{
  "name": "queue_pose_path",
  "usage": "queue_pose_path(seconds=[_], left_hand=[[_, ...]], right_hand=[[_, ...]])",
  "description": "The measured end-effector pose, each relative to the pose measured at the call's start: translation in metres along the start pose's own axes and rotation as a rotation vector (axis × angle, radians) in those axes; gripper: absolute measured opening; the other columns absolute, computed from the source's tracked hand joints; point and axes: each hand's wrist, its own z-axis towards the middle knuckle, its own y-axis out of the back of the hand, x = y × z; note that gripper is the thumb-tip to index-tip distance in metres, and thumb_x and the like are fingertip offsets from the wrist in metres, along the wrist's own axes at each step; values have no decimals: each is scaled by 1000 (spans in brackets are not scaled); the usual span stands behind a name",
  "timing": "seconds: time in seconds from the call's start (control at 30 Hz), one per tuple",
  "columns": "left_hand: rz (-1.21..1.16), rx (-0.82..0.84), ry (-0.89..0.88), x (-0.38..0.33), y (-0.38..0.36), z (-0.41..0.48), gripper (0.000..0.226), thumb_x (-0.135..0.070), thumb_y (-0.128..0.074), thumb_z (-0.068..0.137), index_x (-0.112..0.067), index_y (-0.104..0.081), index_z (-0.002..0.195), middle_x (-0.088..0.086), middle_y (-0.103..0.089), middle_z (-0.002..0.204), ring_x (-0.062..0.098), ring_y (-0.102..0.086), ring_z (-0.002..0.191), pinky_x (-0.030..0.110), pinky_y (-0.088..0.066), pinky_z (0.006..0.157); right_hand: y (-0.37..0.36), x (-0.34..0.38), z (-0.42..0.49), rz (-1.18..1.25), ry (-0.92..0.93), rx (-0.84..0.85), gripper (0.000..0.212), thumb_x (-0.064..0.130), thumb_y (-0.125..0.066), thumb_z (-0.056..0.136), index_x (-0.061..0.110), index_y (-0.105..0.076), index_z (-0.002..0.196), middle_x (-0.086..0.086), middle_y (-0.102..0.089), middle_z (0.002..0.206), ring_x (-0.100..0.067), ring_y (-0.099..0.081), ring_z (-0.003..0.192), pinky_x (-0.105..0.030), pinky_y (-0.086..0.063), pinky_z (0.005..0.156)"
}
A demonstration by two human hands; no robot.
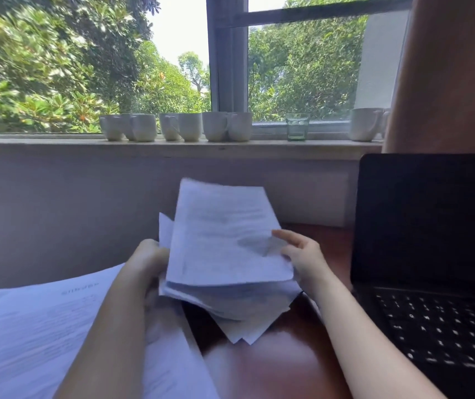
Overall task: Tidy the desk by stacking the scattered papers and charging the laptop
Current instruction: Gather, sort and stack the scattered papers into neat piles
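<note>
i've got the sheaf of papers point(224, 254) lifted above the desk point(288, 364), left hand point(147, 260) gripping its left edge, right hand point(302, 254) steadying the right with loose fingers; it looks light, floppy, slippery, so i'd hold both edges
</note>
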Motion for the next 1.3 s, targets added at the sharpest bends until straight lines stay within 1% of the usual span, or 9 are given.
queue_pose_path(seconds=[0.07,0.17,0.27,0.37,0.43,0.7,0.8,1.1,1.3], left_hand=[[-85,4,29,2,-2,4,42,-28,-65,83,7,-58,104,12,-61,77,21,-55,56,19,-40,39],[-122,-30,24,3,-3,12,49,-44,-42,96,0,-56,110,11,-59,86,26,-58,69,28,-44,54],[73,-69,-4,3,-6,10,16,-13,-52,90,1,-56,83,10,-57,76,24,-56,64,26,-41,53],[253,-130,-42,2,-9,8,11,-1,-48,83,-4,-51,73,14,-58,84,30,-59,77,28,-38,59],[260,-211,-69,1,-10,8,9,-2,-45,85,-3,-54,82,12,-57,87,31,-55,83,30,-38,65],[-296,-469,-90,2,-3,19,23,-3,-46,86,-3,-56,107,20,-63,109,36,-61,98,46,-52,87],[-431,-436,-73,0,-4,19,27,1,-45,89,3,-55,114,20,-62,108,29,-59,91,38,-48,77],[-556,-507,-110,-5,-6,26,30,0,-46,89,4,-54,118,17,-61,110,27,-59,98,44,-49,93],[-611,-523,-122,-5,-12,24,36,0,-45,88,8,-53,122,16,-60,110,23,-57,94,38,-49,83]], right_hand=[[-1,-2,-4,-149,-25,116,48,-18,-38,81,4,-67,111,5,-61,58,-1,-44,35,-13,-35,39],[-1,-3,-8,-361,-40,221,48,-13,-40,80,11,-70,109,1,-57,65,0,-42,38,-13,-34,42],[-4,-3,-10,-547,-37,274,42,-1,-43,84,22,-70,106,1,-59,69,-2,-48,44,-17,-37,46],[-1,-7,-5,-733,78,94,37,11,-43,89,25,-66,115,1,-69,99,-16,-62,90,-24,-45,73],[8,-9,-1,-1010,109,-42,38,17,-42,92,24,-58,126,-2,-58,128,-27,-47,119,-32,-38,94],[9,-5,-3,-1458,-61,43,83,72,-58,72,20,-39,134,-6,-43,136,-29,-37,126,-38,-36,95],[9,0,-3,-1363,-110,23,80,64,-66,73,17,-38,132,-5,-45,134,-28,-44,124,-36,-41,86],[9,-9,3,-1155,-5,51,19,24,-60,78,15,-59,96,-4,-62,103,-29,-57,101,-30,-42,73],[18,1,4,-957,16,-12,9,1,-42,81,10,-39,82,-2,-45,79,-25,-43,80,-31,-29,57]])
